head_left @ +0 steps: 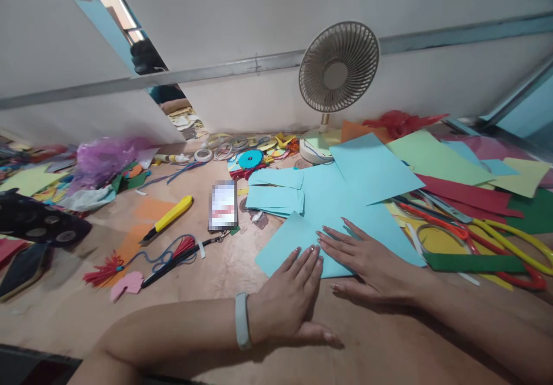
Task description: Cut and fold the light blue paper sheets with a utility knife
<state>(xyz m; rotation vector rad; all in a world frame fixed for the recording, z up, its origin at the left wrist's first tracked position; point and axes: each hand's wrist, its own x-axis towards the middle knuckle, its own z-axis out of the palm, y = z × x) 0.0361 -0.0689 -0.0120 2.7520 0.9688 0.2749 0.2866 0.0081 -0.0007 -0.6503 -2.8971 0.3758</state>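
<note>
scissors (pixel 484 241) crowd right; left bare.

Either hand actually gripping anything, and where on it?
Nothing gripped. Left hand and right hand lie flat, fingers extended, pressing the near edge of the light blue paper sheet.

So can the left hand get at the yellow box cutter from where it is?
Probably yes: the left hand lies flat on the light blue paper, and only bare tabletop separates it from the yellow box cutter.

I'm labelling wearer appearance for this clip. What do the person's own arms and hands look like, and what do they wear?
Both forearms are bare, with no sleeves in view. The left hand has a pale grey-blue band around its wrist. The right hand wears nothing. The fingernails on both are fairly long and glossy.
</note>
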